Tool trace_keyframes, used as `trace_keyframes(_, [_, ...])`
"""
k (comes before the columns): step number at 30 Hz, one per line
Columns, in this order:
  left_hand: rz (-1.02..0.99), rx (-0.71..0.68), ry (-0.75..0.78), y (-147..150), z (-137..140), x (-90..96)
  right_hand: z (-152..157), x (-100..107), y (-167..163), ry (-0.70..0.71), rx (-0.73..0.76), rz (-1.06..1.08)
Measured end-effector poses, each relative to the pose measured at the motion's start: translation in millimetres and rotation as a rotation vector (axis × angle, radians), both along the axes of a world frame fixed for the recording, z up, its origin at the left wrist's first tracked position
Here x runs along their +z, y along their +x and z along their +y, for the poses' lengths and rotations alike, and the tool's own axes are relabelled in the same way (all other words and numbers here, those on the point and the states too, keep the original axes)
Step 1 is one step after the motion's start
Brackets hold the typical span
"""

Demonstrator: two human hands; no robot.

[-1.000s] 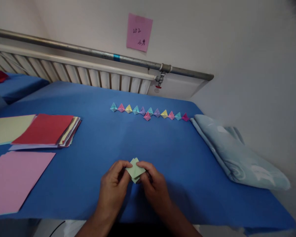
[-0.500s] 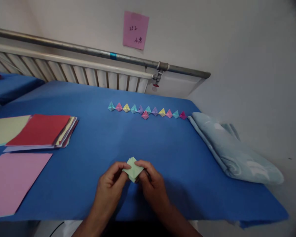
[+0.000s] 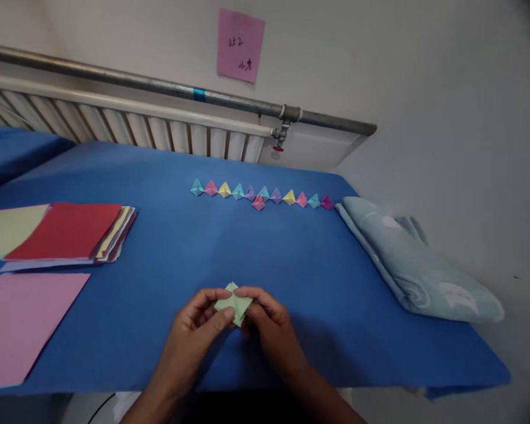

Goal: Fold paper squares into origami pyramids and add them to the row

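Observation:
A small light-green folded paper piece, diamond-shaped with layered points, is held between both hands above the blue-covered table. My left hand is closed on its left side, thumb pressed across the lower front and index finger along the upper left edge. On the other side, my right hand pinches the right corner, with its index finger lying on the top right. Some fingers are hidden behind the paper. Farther back, several small folded paper diamonds in blue, pink, yellow and purple lie in a row.
Stacked coloured paper with a red sheet on top lies at left, with pink sheets nearer me. A folded pale blue cloth rests at right. Behind the table are a white radiator, a pipe and a pink note.
My left thumb has moved from the paper's left edge onto its lower front. Both hands still hold the green paper. The whole view has shifted slightly.

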State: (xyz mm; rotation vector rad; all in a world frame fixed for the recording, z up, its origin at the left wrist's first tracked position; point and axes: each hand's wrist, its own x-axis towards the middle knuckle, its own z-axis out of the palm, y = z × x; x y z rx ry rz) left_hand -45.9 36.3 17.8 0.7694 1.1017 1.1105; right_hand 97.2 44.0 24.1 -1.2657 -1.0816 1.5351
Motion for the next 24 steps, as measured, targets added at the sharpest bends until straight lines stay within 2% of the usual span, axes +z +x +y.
trace_keyframes(4, [-0.048,0.027,-0.030,1.8,1.1,-1.9,-1.9,-1.2,2.3,0.049,0.049,0.031])
trace_keyframes(9, [0.008,0.040,-0.036,-0.6,0.9,-1.6,-3.1,0.0,6.0,0.082,0.112,0.024])
trace_keyframes(15, [0.062,0.031,-0.038,-3.1,-2.2,-3.1,-1.2,-1.5,0.6,0.059,0.079,-0.001])
trace_keyframes(20, [0.028,0.057,-0.041,-2.9,-1.6,-3.6,-2.2,-5.9,0.4,0.024,0.064,-0.015])
trace_keyframes(24, [0.029,-0.043,-0.078,-4.3,-2.3,-2.0,-4.1,-8.3,2.7,0.078,0.064,-0.034])
